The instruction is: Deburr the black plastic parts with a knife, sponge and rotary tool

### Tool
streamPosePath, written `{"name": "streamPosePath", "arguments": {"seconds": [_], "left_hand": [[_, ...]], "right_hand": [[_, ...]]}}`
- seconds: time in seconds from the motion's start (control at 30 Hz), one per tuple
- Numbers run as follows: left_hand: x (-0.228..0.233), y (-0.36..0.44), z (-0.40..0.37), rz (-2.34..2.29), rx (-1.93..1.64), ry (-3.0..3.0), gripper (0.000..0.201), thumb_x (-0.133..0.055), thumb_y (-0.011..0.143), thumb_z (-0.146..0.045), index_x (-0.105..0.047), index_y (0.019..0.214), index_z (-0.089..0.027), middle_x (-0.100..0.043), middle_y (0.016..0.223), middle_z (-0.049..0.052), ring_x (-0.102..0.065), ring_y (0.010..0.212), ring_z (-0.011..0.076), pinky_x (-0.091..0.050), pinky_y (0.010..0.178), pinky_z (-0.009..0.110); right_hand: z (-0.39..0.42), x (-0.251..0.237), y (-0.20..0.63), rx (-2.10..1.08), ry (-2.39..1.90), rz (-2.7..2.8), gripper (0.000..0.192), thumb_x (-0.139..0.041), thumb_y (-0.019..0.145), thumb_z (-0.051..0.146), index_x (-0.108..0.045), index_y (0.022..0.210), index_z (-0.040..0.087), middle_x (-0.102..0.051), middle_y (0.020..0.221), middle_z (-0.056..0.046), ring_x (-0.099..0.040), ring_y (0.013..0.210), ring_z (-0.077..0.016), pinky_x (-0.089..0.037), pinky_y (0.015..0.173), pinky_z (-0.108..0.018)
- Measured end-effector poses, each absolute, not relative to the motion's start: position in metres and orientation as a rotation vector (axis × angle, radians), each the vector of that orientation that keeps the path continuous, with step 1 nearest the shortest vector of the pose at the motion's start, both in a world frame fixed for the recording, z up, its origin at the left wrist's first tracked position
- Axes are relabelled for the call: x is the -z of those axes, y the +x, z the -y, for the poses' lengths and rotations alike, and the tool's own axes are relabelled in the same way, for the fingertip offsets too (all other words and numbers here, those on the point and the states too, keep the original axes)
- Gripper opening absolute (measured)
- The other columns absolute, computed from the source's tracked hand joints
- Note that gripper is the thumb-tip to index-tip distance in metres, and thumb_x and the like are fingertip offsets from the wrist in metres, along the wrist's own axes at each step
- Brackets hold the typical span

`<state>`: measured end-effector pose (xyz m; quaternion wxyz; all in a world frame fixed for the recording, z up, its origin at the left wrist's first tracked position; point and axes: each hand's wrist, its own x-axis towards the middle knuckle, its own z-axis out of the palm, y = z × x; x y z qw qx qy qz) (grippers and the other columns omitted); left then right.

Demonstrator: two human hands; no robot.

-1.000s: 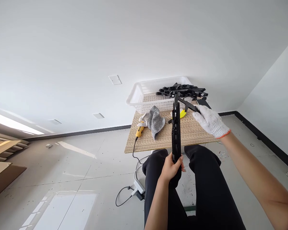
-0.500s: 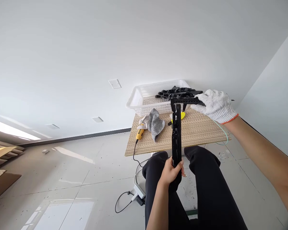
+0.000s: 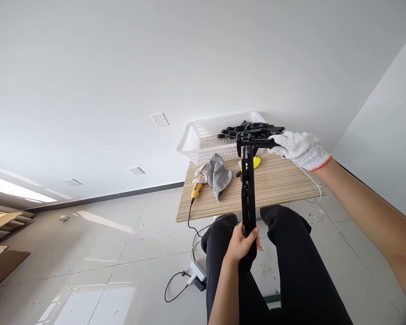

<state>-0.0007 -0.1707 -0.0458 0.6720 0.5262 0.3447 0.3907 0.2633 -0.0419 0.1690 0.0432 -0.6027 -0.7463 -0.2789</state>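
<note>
My bare left hand point(image 3: 243, 243) is closed around the lower end of a long black plastic part point(image 3: 247, 194), which stands upright in front of me over the table edge. My right hand point(image 3: 301, 149), in a white knitted glove with an orange cuff, grips a black caliper point(image 3: 262, 143) by its beam. The caliper lies crosswise at the top end of the part, its jaws on either side of that end. Whether both jaws touch it I cannot tell. A yellow tool point(image 3: 256, 162) lies partly hidden behind the part.
A white plastic basket point(image 3: 189, 140) with several black parts point(image 3: 250, 128) stands at the back of the slatted wooden table point(image 3: 284, 185). Left on the table are a grey glove point(image 3: 219, 178) and a yellow corded tool point(image 3: 196, 189). A power strip point(image 3: 198, 271) with cables lies on the floor.
The gloved right hand and the caliper have shifted slightly left and down, with the jaws now around the part's top end. My left hand keeps its grip almost unmoved.
</note>
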Motion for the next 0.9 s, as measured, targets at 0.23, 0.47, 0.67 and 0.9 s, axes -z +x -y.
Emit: {"name": "streamPosePath", "arguments": {"seconds": [0.23, 0.47, 0.67, 0.9], "left_hand": [[0.047, -0.001, 0.170, -0.779, -0.868, 1.198, 0.034, -0.065, 0.093, -0.049, -0.052, 0.092, -0.018, -0.065, 0.057, -0.002, -0.063, 0.047, 0.0150, -0.058, 0.055, 0.031], [0.045, -0.002, 0.170, -0.773, -0.861, 1.215, 0.032, -0.064, 0.094, -0.047, -0.052, 0.093, -0.018, -0.065, 0.057, -0.002, -0.063, 0.047, 0.0147, -0.058, 0.055, 0.031], [0.046, -0.002, 0.170, -0.776, -0.853, 1.209, 0.033, -0.065, 0.094, -0.048, -0.051, 0.092, -0.018, -0.065, 0.057, -0.002, -0.064, 0.047, 0.0151, -0.059, 0.055, 0.031], [0.047, -0.002, 0.171, -0.761, -0.853, 1.200, 0.031, -0.065, 0.095, -0.046, -0.051, 0.092, -0.018, -0.064, 0.057, -0.003, -0.064, 0.047, 0.0143, -0.057, 0.054, 0.029]], "right_hand": [[0.042, -0.180, 0.265, 0.973, -1.748, 2.376, 0.065, -0.023, 0.104, 0.064, -0.062, 0.137, 0.024, -0.073, 0.100, -0.010, -0.059, 0.070, -0.0204, -0.019, 0.056, -0.031], [0.041, -0.187, 0.273, 1.008, -1.670, 2.409, 0.066, -0.024, 0.103, 0.066, -0.070, 0.115, 0.020, -0.073, 0.092, -0.009, -0.057, 0.067, -0.0184, -0.017, 0.056, -0.031], [0.043, -0.184, 0.270, 1.008, -1.725, 2.324, 0.076, -0.019, 0.100, 0.072, -0.072, 0.106, 0.018, -0.073, 0.084, -0.009, -0.056, 0.063, -0.0191, -0.016, 0.055, -0.031], [0.039, -0.175, 0.269, 0.971, -1.738, 2.250, 0.081, -0.018, 0.097, 0.077, -0.073, 0.104, 0.018, -0.073, 0.080, -0.009, -0.056, 0.061, -0.0188, -0.015, 0.055, -0.031]]}}
